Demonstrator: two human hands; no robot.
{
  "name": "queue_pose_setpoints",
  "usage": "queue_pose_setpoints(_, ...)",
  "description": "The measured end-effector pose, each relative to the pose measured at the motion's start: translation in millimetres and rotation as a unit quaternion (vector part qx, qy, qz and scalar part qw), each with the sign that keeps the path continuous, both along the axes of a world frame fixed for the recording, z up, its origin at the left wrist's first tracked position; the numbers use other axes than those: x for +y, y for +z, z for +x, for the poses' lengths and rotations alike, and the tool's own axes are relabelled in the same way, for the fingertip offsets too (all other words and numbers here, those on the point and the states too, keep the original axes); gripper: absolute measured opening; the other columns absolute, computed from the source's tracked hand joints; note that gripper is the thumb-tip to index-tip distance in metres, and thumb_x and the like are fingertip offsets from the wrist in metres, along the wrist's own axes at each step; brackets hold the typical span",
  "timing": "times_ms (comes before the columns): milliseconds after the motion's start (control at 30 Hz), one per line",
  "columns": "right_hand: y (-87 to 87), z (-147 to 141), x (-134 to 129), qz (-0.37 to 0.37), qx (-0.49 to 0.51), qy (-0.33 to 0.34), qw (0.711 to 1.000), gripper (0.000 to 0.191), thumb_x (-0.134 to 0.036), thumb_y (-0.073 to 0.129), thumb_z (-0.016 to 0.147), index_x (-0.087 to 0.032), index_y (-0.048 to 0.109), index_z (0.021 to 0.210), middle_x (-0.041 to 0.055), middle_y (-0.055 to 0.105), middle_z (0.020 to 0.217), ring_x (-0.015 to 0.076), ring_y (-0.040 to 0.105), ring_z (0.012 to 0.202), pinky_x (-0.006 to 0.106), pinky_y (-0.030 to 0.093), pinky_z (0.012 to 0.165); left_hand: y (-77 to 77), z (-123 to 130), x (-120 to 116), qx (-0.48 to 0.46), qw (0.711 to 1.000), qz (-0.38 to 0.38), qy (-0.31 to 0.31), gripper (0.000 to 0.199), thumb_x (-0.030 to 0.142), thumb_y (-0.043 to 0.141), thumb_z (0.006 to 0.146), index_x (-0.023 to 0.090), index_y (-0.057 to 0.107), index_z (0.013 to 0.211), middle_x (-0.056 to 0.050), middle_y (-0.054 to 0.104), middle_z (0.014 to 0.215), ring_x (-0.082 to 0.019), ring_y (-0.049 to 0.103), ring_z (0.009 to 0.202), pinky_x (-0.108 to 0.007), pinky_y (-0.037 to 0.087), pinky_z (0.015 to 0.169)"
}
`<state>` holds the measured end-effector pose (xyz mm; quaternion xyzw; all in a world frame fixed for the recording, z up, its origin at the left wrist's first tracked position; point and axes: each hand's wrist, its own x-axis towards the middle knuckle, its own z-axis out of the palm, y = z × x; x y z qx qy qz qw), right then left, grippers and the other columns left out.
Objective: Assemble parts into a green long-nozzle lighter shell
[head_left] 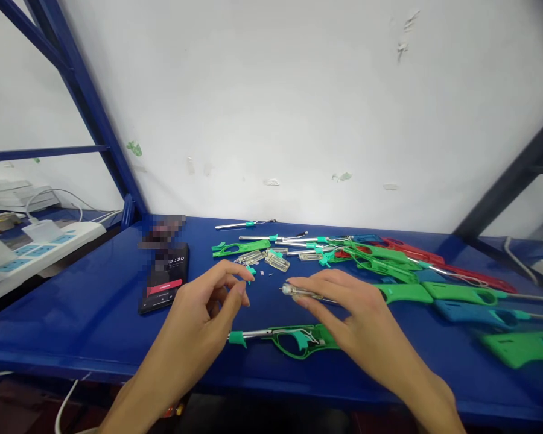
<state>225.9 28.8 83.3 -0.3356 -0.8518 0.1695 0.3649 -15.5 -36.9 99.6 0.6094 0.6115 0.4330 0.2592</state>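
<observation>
Right hand (357,307): thumb and fingers pinched on a clear tank (301,291), its metal-tipped end pointing left.
Clear tank: held over the blue table (95,313), between the two hands but nearer the right.
Left hand (210,301): fingers curled, thumb and forefinger narrow — cannot tell whether anything sits between them.
Teal bit (252,273): just beside the left fingertips; touching or apart, cannot tell.
Near handle (294,346): green, inner side showing, teal trigger (302,339) and pale wires in it; metal tube (257,333) runs left towards the left hand, right end passes behind the right hand.
Spare tanks (278,261): clear, lying beyond the hands, beside tiny loose parts (262,273).
Far pile: green shells (380,262) and tubes, overlapping, far right of centre; red handles (484,278) behind.
Right side: blue handle (470,314), and nearer, a blurred green handle (520,349).
Lone rod (233,226): far, close to the wall (271,108).
Left side: phone (166,280), screen lit — power strip (47,248) farther left.
</observation>
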Motion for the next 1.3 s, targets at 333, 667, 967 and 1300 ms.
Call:
queue_pose_setpoints(333,-1.2,2.0,0.7,0.019,-0.006,-0.005,1.0,0.021,-0.029,0.069,0.105,-0.033,0.079,0.123,-0.0011,0.08,0.109,0.0193,0.074,0.098,0.035,0.059,0.089,4.3,2.5,-0.1,0.018,1.0,0.008,-0.007,0.026,0.048,0.05,0.103,0.027,0.064,0.109,0.004,0.065,0.076,-0.012,0.053,0.056,-0.025,0.041,0.052)
queue_pose_setpoints(667,-1.6,6.0,2.6,0.051,-0.004,-0.019,0.998,0.02,-0.03,0.07,0.103,-0.032,0.079,0.122,0.0007,0.082,0.109,0.0213,0.076,0.097,0.036,0.06,0.088,6.4,4.1,-2.1,0.023,0.999,0.029,-0.007,0.017,0.037,0.053,0.104,0.027,0.067,0.107,0.006,0.066,0.075,-0.01,0.053,0.055,-0.024,0.04,0.051)
queue_pose_setpoints(967,-3.5,6.6,6.6,0.067,-0.009,-0.024,0.997,0.017,-0.029,0.074,0.102,-0.031,0.079,0.118,-0.0019,0.083,0.109,0.0194,0.077,0.096,0.031,0.059,0.086,9.2,4.4,-4.6,0.019,0.999,0.047,-0.012,0.015,0.03,0.053,0.104,0.029,0.068,0.104,0.009,0.065,0.075,-0.008,0.053,0.057,-0.023,0.041,0.051)
queue_pose_setpoints(1300,-5.2,6.2,9.8,0.053,-0.01,-0.031,0.998,0.018,-0.026,0.073,0.103,-0.028,0.079,0.119,-0.0016,0.082,0.108,0.0175,0.076,0.097,0.03,0.057,0.088,5.7,0.6,-4.0,0.05,0.997,0.063,0.006,0.018,0.038,0.053,0.105,0.029,0.068,0.105,0.007,0.065,0.075,-0.009,0.056,0.056,-0.022,0.042,0.05)
